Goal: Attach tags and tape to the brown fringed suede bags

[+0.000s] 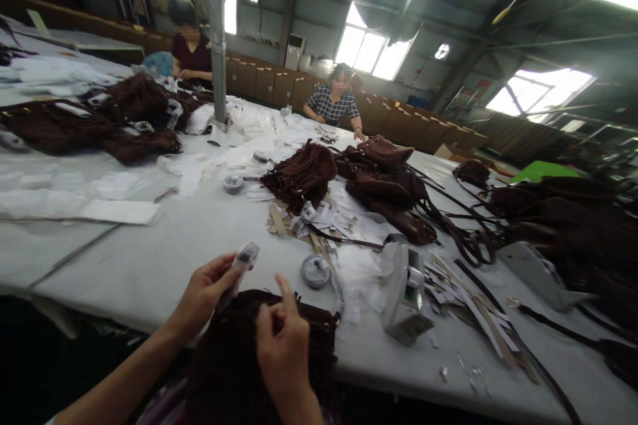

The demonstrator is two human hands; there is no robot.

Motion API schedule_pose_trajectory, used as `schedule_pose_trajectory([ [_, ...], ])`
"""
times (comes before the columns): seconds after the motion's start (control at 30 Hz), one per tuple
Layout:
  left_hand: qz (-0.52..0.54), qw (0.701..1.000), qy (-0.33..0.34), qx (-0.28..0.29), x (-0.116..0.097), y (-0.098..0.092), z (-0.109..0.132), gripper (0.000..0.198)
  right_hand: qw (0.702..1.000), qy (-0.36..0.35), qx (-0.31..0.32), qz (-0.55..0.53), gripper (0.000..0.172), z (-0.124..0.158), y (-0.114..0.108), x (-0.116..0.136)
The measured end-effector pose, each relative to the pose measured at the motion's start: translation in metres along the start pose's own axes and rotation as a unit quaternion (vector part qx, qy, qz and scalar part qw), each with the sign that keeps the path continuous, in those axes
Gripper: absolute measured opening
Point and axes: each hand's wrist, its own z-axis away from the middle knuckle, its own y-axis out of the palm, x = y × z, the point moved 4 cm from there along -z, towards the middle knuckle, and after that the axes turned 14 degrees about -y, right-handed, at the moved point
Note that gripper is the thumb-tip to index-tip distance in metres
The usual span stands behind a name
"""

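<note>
My left hand [208, 289] is closed on a small clear-wrapped piece [246, 256], held just above a dark brown fringed bag [224, 352]. That bag rests at the table's near edge, against my body. Over the bag is my right hand [284, 339], its index finger pointing up and the other fingers curled; whether anything is between them cannot be made out. A coil of grey wrapped strap [316, 271] lies on the table just beyond the bag, its tail running down to the bag's right side.
A grey tape dispenser [406, 292] stands right of the coil, near paper strips [473, 305]. Brown bags [304, 172] lie mid-table, with more [563, 212] at right and left. A metal post [216, 33] rises beyond. Two people [333, 103] are across the table.
</note>
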Motion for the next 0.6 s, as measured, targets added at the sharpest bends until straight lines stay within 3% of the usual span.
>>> schedule_pose_trajectory([
  [0.07, -0.022, 1.000, -0.010, 0.016, -0.007, -0.003, -0.013, 0.044, 0.988, 0.011, -0.071, 0.133, 0.044, -0.004, -0.030, -0.015],
  [0.1, -0.039, 0.999, -0.016, 0.025, -0.009, -0.005, -0.019, 0.047, 0.980, 0.024, -0.074, 0.184, 0.045, -0.007, -0.040, -0.024],
  [0.17, -0.094, 0.995, -0.024, 0.039, -0.011, -0.008, -0.028, 0.051, 0.969, 0.036, -0.027, 0.243, 0.046, -0.013, -0.048, -0.041],
  [0.23, -0.162, 0.986, -0.011, 0.028, -0.013, -0.013, -0.031, 0.051, 0.969, 0.022, 0.029, 0.244, 0.041, -0.016, -0.043, -0.053],
  [0.33, -0.227, 0.967, 0.046, -0.106, -0.023, -0.028, -0.019, 0.048, 0.981, 0.021, 0.033, 0.192, 0.028, -0.017, -0.031, -0.060],
  [0.4, -0.210, 0.962, 0.048, -0.167, -0.023, -0.033, -0.001, 0.047, 0.989, 0.075, -0.006, 0.129, 0.027, -0.013, -0.029, -0.062],
  [0.43, -0.182, 0.972, 0.019, -0.144, -0.016, -0.029, 0.008, 0.047, 0.990, 0.117, -0.024, 0.074, 0.032, -0.009, -0.027, -0.062],
  [0.5, -0.102, 0.990, -0.097, -0.002, 0.010, -0.006, 0.024, 0.054, 0.977, 0.194, -0.055, -0.066, 0.045, 0.005, -0.022, -0.063],
  [0.57, -0.011, 0.965, -0.230, 0.126, 0.041, 0.024, 0.039, 0.062, 0.957, 0.225, -0.074, -0.170, 0.049, 0.024, -0.014, -0.060],
  [0.6, 0.035, 0.948, -0.271, 0.160, 0.055, 0.037, 0.044, 0.062, 0.955, 0.217, -0.075, -0.187, 0.049, 0.035, -0.010, -0.057],
])
